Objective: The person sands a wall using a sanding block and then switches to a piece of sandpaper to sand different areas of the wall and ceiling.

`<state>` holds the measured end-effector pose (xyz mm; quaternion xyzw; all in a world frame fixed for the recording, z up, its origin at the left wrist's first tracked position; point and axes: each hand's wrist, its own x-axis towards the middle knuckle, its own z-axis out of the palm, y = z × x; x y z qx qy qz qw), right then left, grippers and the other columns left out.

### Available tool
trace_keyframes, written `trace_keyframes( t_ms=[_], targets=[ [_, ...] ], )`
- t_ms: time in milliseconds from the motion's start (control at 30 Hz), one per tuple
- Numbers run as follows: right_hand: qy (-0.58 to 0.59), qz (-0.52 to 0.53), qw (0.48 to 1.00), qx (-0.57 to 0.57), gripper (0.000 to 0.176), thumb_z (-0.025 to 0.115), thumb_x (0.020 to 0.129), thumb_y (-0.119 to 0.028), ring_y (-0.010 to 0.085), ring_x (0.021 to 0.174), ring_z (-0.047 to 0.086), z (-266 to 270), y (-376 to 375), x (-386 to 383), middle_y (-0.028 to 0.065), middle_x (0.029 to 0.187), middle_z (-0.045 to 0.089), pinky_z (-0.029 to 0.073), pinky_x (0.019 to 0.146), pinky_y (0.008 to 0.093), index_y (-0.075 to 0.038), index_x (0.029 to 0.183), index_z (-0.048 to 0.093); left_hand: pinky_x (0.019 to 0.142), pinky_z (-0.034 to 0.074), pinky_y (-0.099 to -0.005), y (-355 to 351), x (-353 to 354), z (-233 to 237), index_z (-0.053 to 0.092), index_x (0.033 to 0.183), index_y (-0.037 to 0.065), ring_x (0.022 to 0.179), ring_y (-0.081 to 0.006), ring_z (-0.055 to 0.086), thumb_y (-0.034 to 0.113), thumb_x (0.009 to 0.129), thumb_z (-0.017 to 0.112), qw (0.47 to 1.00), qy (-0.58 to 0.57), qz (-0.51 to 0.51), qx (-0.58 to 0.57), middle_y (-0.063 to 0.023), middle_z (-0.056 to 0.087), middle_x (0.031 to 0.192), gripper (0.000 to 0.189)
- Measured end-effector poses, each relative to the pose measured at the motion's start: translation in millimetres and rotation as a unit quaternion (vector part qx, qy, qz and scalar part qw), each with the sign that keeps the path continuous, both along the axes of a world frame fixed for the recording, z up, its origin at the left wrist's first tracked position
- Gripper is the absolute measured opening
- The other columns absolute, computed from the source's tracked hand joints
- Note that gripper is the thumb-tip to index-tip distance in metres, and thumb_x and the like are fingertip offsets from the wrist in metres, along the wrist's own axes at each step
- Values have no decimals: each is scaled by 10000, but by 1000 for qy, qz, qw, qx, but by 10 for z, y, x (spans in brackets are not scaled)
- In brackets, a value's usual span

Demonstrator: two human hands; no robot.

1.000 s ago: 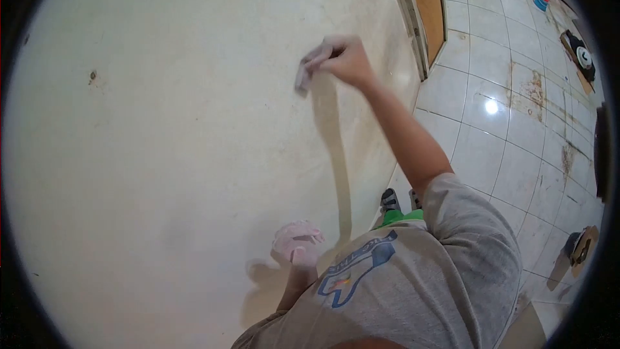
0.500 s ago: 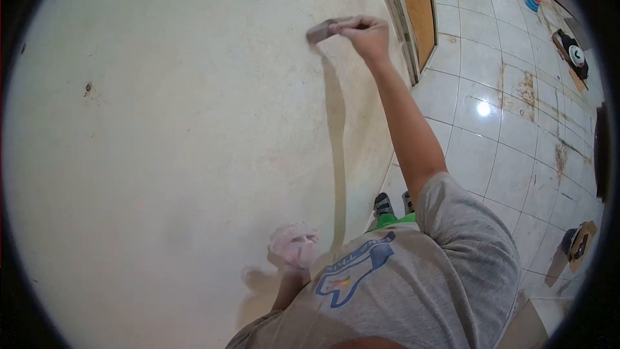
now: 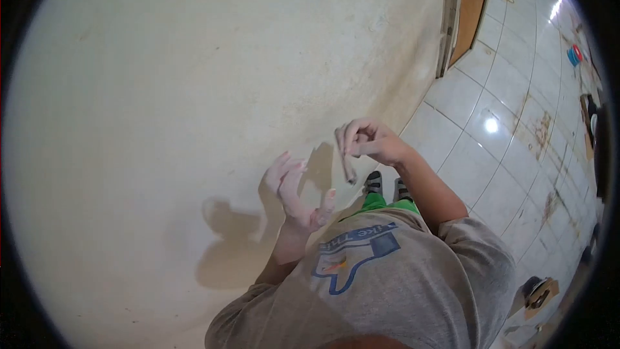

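My right hand (image 3: 378, 144) grips a thin grey-brown piece, apparently folded sandpaper (image 3: 349, 169), seen nearly edge-on in front of my body. Opposite it, my left hand (image 3: 297, 195) is empty, with thumb and fingers spread apart. Whitish dust coats the fingers of both hands. A gap separates my left fingers from the sandpaper. Behind both hands stands the cream wall (image 3: 161, 110), with faint scuffs and patches; the shadows of my hands fall on it.
A wooden door (image 3: 470, 10) in its frame is at the upper right. White tiles (image 3: 452, 100) with brown stains cover the floor. A blue and red tub (image 3: 574, 55) stands farther off. Dark items on cardboard (image 3: 541, 294) lie at the lower right.
My right hand has come down from high on the wall to in front of my body, bringing the sandpaper. My left hand has risen and spread its fingers. The view has shifted.
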<state>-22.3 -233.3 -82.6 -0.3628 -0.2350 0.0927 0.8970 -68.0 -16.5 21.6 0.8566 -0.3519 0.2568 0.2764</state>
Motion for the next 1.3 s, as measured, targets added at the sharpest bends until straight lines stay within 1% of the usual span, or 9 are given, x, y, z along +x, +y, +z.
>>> trace_keyframes(
  t_ms=[200, 367, 533, 600, 700, 833, 1000, 1200, 1300],
  targets=[
    [95, 99, 974, 179, 74, 677, 965, -74, 147, 709, 596, 8, 22, -22, 35, 885, 617, 514, 633, 293, -85, 1010, 619, 981, 515, -474, -262, 40, -84, 631, 1259, -2, 1232, -377, 581, 187, 846, 828, 989, 106, -92, -54, -240, 545, 1362, 495],
    [167, 98, 967, 168, 86, 688, 965, -94, 149, 780, 612, 118, 89, -249, 34, 902, 629, 514, 702, 302, -80, 1018, 622, 931, 544, -424, -358, 284, 115, 672, 1248, 42, 1131, -314, 650, 117, 776, 866, 984, 84, -155, -13, -147, 657, 1274, 516],
    [162, -131, 978, -20, 208, 726, 922, -74, 125, 976, 579, 348, -1, -513, 36, 1173, 630, 478, 898, 315, -67, 1126, 684, 925, 543, -395, -333, 320, 99, 694, 1193, 34, 1049, -288, 687, 84, 748, 877, 979, 116, -153, -63, -111, 720, 1147, 483],
    [119, -214, 967, -76, 252, 752, 913, -85, 154, 983, 613, 337, -89, -557, 41, 1135, 654, 478, 899, 305, -78, 1162, 714, 937, 536, -375, -369, 243, 99, 698, 1169, 15, 1045, -258, 689, 62, 765, 874, 983, 132, -107, -73, -115, 723, 1128, 443],
    [26, -317, 926, -204, 283, 770, 895, -77, 167, 1003, 628, 380, -271, -656, 90, 1172, 663, 490, 885, 307, -61, 1175, 728, 951, 526, -354, -385, 206, -112, 695, 1154, -25, 1051, -209, 678, 41, 811, 865, 872, 352, -111, -320, -111, 719, 1099, 389],
    [-130, -416, 845, -309, 322, 800, 854, -59, 204, 1002, 654, 629, -389, -794, 141, 1150, 691, 521, 819, 313, -38, 1171, 746, 974, 518, -345, -413, 194, -205, 661, 1196, -66, 1095, -190, 656, 31, 849, 847, 815, 422, -106, -382, -107, 700, 1140, 406],
    [-162, -452, 814, -327, 400, 804, 827, -49, 254, 996, 673, 684, -311, -917, 128, 1125, 711, 529, 839, 349, -67, 1222, 743, 1003, 525, -346, -623, 72, -152, 636, 1240, -73, 1123, -199, 657, 8, 860, 828, 793, 449, -120, -394, -121, 690, 1175, 434],
    [-118, -417, 836, -336, 404, 831, 797, -112, 279, 1130, 633, 598, -386, -967, 146, 1216, 681, 474, 945, 382, -66, 1187, 736, 994, 551, -361, -741, 100, -172, 655, 1275, -8, 1113, -227, 677, -26, 813, 842, 830, 426, -145, -330, -121, 702, 1199, 499],
    [-58, -382, 884, -264, 390, 857, 799, -164, 276, 1214, 600, 617, -421, -1040, 156, 1296, 648, 443, 1004, 413, -74, 1158, 731, 969, 566, -359, -801, 67, -145, 699, 1227, 31, 1097, -259, 689, -51, 758, 847, 928, 260, -149, -221, -125, 706, 1197, 500]
  ],
)
